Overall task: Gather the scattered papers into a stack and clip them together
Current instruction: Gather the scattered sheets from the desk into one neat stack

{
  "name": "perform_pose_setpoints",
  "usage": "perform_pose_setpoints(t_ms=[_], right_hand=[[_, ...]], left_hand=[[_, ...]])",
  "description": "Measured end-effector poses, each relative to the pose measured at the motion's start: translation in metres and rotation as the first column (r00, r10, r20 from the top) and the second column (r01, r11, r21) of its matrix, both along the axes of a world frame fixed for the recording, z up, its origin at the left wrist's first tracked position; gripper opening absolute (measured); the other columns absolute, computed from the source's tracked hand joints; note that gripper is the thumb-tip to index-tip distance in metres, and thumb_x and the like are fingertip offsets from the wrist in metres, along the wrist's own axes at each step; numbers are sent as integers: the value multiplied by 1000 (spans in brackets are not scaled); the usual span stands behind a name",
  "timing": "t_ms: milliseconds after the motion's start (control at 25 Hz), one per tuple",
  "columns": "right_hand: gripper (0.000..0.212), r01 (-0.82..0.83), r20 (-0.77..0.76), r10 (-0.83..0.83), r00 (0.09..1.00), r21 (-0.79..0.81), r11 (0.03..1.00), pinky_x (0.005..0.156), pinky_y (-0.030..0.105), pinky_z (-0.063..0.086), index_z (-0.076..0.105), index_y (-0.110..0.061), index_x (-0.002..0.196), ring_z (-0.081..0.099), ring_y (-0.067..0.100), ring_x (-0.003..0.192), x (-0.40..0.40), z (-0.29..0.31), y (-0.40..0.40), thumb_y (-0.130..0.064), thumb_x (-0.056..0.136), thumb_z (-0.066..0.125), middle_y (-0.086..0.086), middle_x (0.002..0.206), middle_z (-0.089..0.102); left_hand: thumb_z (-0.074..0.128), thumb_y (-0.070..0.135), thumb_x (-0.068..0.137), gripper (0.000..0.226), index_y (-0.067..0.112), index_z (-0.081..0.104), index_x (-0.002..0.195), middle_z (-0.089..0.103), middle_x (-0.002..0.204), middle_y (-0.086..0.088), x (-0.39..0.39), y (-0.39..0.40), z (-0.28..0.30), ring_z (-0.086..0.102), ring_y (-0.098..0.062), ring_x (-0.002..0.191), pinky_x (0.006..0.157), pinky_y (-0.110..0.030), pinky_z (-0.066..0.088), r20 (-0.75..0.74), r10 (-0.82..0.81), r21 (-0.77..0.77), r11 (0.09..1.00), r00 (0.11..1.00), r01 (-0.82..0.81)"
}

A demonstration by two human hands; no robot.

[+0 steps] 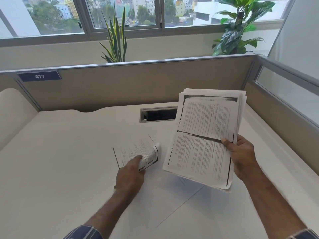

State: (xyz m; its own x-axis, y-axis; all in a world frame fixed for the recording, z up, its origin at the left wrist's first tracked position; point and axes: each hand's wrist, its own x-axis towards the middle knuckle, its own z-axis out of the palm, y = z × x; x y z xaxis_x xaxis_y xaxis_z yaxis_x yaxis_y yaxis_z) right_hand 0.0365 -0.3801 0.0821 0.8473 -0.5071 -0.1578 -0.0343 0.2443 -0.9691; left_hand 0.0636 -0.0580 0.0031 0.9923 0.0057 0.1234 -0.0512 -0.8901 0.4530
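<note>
My right hand [240, 156] grips the right edge of a stack of printed papers [202, 138], held tilted above the white desk [60, 161], thumb on top. My left hand [130, 175] pinches the right edge of a single printed sheet [133, 150] lying on the desk, curling that edge up into a roll. Another blank-looking sheet [174, 200] lies flat on the desk under the stack and between my arms. No clip is visible.
A cable slot [158, 114] is cut into the desk behind the sheet. Beige partition walls [138, 83] enclose the desk at the back and right, with a "477" label [39, 76]. Plants [115, 37] and windows stand beyond.
</note>
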Motion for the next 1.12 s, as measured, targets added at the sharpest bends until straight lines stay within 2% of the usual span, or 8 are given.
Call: perform_pose_setpoints(t_ms=[120, 240, 560, 680, 760, 880, 960, 1120], right_hand=[[19, 55, 15, -56, 998, 38, 998, 84, 48, 56, 64, -6, 110, 69, 30, 93, 0, 8, -7, 0, 93, 59, 13, 107, 70], [19, 80, 22, -83, 996, 86, 993, 87, 50, 55, 64, -7, 108, 68, 29, 99, 1, 16, -13, 1, 93, 58, 11, 108, 70], [25, 31, 2, -32, 999, 173, 984, 61, 37, 63, 64, -6, 116, 71, 27, 86, 2, 25, -17, 1, 94, 55, 11, 101, 72], [26, -5, -17, 9, 1000, 188, 982, 69, 42, 61, 65, -7, 116, 73, 30, 91, 4, 25, -11, 0, 93, 56, 12, 105, 74], [27, -33, -23, 39, 999, 197, 980, 75, 46, 60, 65, -6, 118, 71, 33, 96, 5, 24, -3, 1, 93, 56, 14, 109, 73], [29, -66, -33, 74, 997, 209, 976, 72, 45, 62, 63, -1, 121, 71, 35, 95, 6, 19, 12, 3, 93, 55, 18, 111, 72], [27, -86, -47, 98, 994, 204, 975, 66, 41, 63, 64, -1, 117, 73, 33, 89, 6, 16, 19, 3, 92, 56, 18, 109, 72], [24, -128, -76, 142, 987, 164, 978, 69, 43, 62, 63, 0, 115, 73, 35, 88, 4, 8, 29, 2, 92, 58, 20, 109, 72]], left_hand=[[77, 22, 78, 60, 33, 56, 133, 70, 122, 10, 13, 8, 20, 65, -20, 111, 103, -35, 38, 52, -194, 0, 981, 980, 194], [75, 20, 78, 68, 40, 49, 137, 55, 136, 20, 14, 14, 23, 40, -2, 137, 115, -37, 15, -133, -409, 45, 907, 903, 418], [64, 17, 75, 63, 46, 46, 128, 35, 150, 27, 3, 29, -10, 7, -3, 152, 120, -41, 10, -472, -557, 116, 730, 684, 674], [62, 27, 68, 49, 47, 54, 112, 39, 149, 22, 4, 24, -6, 16, 1, 146, 119, -37, 12, -501, -552, -6, 772, 667, 635], [61, 32, 71, 33, 44, 62, 102, 51, 141, 18, 9, 17, -2, 37, -1, 137, 115, -33, 25, -382, -511, -117, 853, 770, 508], [68, 31, 82, 27, 31, 68, 110, 61, 130, 12, 26, 10, -3, 59, -11, 119, 103, -31, 45, -137, -364, -53, 931, 921, 360], [71, 37, 83, 47, 28, 60, 128, 54, 140, 9, 38, 8, -5, 57, -16, 124, 101, -31, 45, -167, -298, 24, 952, 940, 306], [63, 59, 82, 92, 24, 20, 156, 20, 164, 3, 48, 7, -15, 31, -26, 145, 111, -48, 32, -456, -130, 318, 900, 880, 298]])
